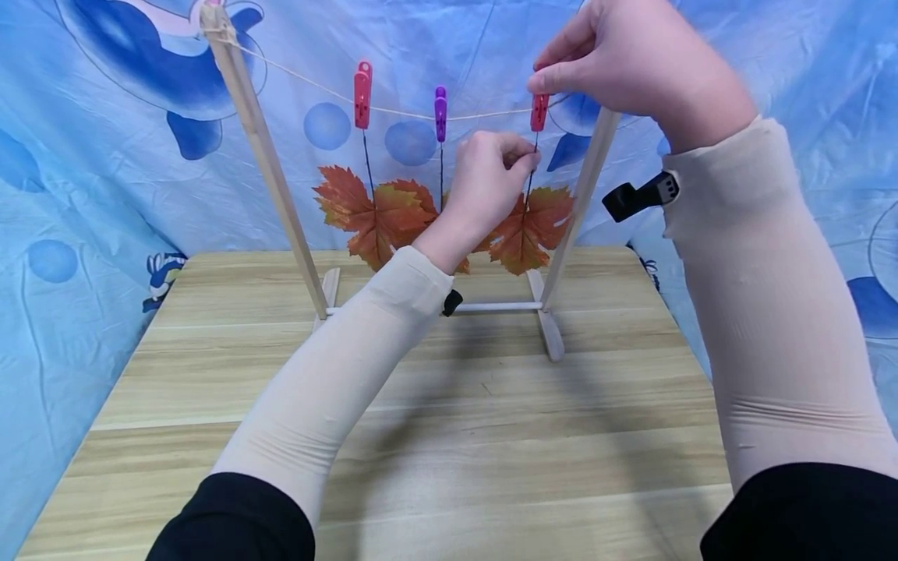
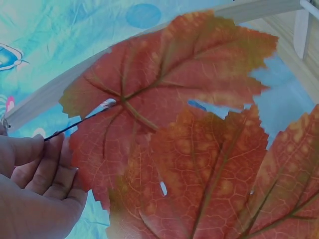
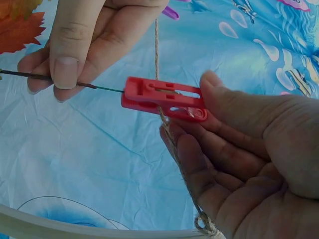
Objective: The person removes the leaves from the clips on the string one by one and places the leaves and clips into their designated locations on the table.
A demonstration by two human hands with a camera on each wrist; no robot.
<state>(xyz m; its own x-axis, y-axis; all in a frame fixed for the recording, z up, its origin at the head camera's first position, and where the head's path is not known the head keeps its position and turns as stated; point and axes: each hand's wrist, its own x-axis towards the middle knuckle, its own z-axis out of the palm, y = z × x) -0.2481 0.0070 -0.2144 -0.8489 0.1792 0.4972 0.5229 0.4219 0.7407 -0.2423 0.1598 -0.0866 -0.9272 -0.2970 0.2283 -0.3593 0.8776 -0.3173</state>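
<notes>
My left hand (image 1: 491,175) pinches the dark stem (image 2: 67,130) of the rightmost artificial maple leaf (image 1: 529,234) between thumb and fingertips. Above it, my right hand (image 1: 617,66) holds the handle end of a red clothespin (image 3: 162,99), thumb on one side and fingers on the other. The clothespin sits across the twine (image 3: 157,47), and the stem's thin green tip enters its jaws. Two more leaves hang to the left, from another red clothespin (image 1: 362,95) and a purple clothespin (image 1: 440,114); my left hand and forearm partly cover the middle leaf.
A wooden frame carries the twine between its left post (image 1: 266,156) and right post (image 1: 582,195), with a white crossbar (image 1: 498,307) low between them. It stands on a wood-grain table (image 1: 449,460). Behind hangs a blue patterned cloth (image 1: 281,218).
</notes>
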